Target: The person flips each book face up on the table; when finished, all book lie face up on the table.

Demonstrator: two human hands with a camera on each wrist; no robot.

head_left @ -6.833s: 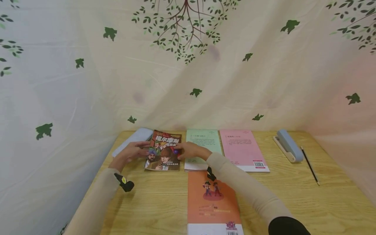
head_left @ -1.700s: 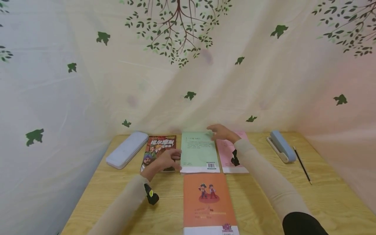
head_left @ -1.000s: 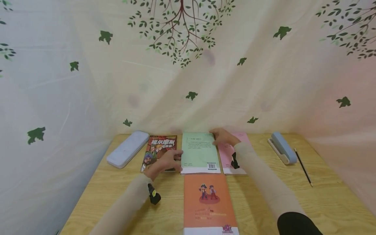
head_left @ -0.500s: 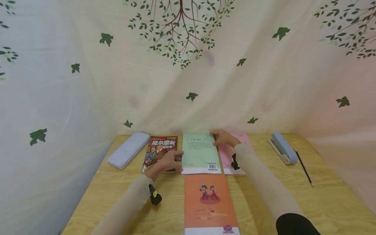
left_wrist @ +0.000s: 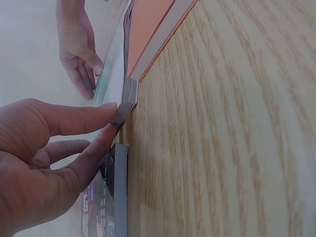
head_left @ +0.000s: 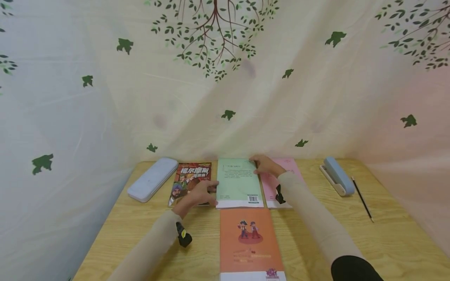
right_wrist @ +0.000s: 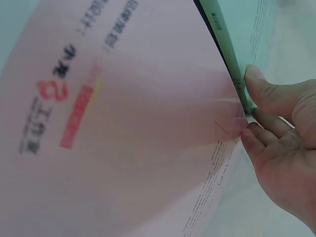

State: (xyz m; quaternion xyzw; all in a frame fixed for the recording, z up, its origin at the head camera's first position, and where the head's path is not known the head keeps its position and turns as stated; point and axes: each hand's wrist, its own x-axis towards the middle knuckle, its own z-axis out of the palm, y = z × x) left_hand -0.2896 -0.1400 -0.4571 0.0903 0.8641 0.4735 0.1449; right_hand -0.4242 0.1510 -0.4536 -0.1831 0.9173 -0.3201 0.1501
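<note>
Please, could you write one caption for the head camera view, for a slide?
Both hands hold the green book by its edges, the left hand near, the right hand far.

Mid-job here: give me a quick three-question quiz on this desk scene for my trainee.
1. True or false: both hands touch the green book.
2. Multiple choice: which book lies nearest the person, below the row of three? A) pink book B) orange book C) comic book
3. Fill in: the black pencil lies just right of the blue ______.

Key
1. True. The left hand is at its near left corner, and the right hand pinches its far right corner.
2. B.
3. Stapler.
</note>
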